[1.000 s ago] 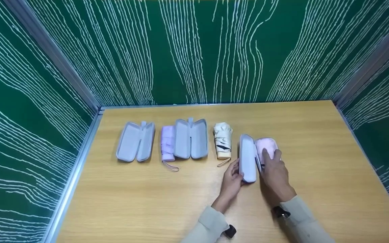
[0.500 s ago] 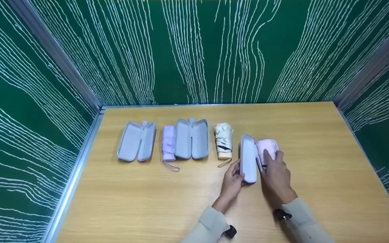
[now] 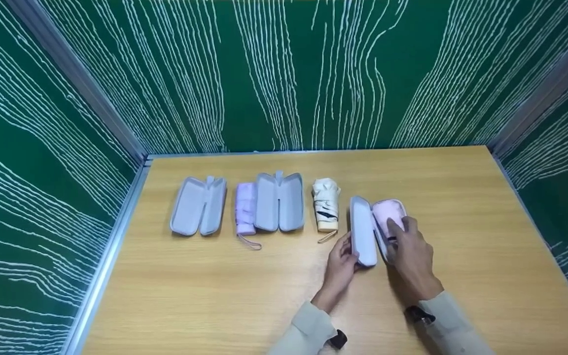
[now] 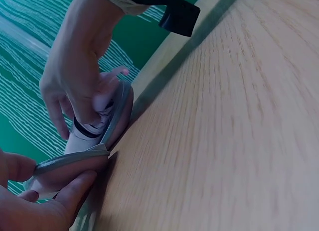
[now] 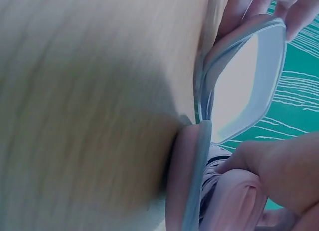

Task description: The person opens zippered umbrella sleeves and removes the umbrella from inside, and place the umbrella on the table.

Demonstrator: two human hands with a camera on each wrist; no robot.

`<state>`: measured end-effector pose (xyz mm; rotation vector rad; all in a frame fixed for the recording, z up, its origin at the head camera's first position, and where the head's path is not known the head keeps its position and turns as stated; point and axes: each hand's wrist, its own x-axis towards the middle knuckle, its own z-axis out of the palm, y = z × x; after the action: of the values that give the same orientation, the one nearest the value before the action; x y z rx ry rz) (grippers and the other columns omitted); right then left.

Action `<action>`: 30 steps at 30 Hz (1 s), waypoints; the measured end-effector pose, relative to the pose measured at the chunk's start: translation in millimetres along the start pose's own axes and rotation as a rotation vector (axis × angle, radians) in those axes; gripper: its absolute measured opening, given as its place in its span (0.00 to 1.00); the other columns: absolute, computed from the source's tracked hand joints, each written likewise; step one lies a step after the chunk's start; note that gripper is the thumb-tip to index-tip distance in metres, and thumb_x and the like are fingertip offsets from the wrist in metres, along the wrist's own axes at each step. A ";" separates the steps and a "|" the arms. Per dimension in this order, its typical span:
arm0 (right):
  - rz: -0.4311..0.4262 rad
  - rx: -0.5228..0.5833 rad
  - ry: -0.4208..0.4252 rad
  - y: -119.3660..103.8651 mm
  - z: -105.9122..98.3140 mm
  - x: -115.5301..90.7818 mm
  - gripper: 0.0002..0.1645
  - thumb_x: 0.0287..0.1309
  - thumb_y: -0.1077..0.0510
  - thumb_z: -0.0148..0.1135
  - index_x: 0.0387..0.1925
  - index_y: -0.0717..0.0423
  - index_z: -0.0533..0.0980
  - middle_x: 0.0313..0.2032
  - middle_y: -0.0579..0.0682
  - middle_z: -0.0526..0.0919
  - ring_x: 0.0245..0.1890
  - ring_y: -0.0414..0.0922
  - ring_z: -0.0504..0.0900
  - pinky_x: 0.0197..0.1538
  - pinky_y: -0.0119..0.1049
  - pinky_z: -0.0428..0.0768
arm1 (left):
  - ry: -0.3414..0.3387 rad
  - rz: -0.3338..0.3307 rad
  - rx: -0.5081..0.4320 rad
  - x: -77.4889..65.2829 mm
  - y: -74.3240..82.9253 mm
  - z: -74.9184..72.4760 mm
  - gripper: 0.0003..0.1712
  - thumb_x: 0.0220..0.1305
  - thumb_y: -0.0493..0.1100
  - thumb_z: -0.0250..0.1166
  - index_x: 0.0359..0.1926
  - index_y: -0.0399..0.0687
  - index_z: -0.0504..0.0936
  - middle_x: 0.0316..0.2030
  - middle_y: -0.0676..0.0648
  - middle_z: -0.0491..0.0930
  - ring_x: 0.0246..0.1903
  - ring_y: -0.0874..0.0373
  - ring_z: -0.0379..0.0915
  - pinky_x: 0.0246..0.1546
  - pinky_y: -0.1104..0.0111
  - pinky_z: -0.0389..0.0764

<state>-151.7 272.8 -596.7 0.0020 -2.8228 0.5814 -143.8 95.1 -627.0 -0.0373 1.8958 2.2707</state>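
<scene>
At the right of the row, an open zip case (image 3: 364, 231) with a pale grey lining lies spread. My left hand (image 3: 339, 268) grips the near end of its left half, thumb on the rim. In its right half sits a folded pink umbrella (image 3: 386, 211) with a dark band. My right hand (image 3: 414, 251) holds this umbrella near its handle end, thumb and fingers on either side. In the right wrist view the rounded pink handle (image 5: 234, 201) sticks out past the fingers, beside the case wall (image 5: 187, 176).
To the left lie a cream folded umbrella (image 3: 326, 202), an open grey case (image 3: 291, 204), a purple folded umbrella (image 3: 245, 209) partly under it, and another open case (image 3: 189, 207). Green walls with white lines (image 3: 308, 74) border the wooden table (image 3: 205, 296).
My right hand has shifted slightly right, and the pink umbrella has tilted with it, its near end swinging right. My left hand keeps its hold on the case.
</scene>
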 end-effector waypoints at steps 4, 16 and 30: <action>-0.030 -0.009 0.024 -1.9 -1.6 -1.3 0.32 0.60 0.66 0.72 0.66 0.62 0.78 0.63 0.73 0.71 0.42 0.71 0.84 0.31 0.66 0.83 | -0.003 -0.017 -0.023 0.0 0.0 -0.6 0.32 0.71 0.27 0.57 0.75 0.34 0.69 0.61 0.36 0.79 0.53 0.50 0.83 0.45 0.63 0.88; -0.157 -0.008 0.199 -0.3 -3.3 -5.8 0.32 0.54 0.71 0.75 0.62 0.56 0.83 0.60 0.70 0.76 0.38 0.68 0.85 0.23 0.61 0.81 | -0.007 -0.007 -0.030 1.8 1.0 -1.6 0.30 0.75 0.30 0.54 0.76 0.33 0.65 0.64 0.32 0.76 0.57 0.46 0.82 0.48 0.62 0.88; -0.165 0.005 0.261 11.4 -15.7 2.0 0.38 0.50 0.75 0.77 0.64 0.55 0.81 0.66 0.69 0.74 0.51 0.71 0.83 0.32 0.66 0.84 | 0.022 -0.010 0.029 5.2 6.5 -3.9 0.31 0.74 0.30 0.55 0.76 0.34 0.66 0.64 0.34 0.77 0.53 0.50 0.82 0.47 0.63 0.88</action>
<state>-150.3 289.5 -586.6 0.1481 -2.5387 0.5109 -150.3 90.8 -622.1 -0.0687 1.9344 2.2454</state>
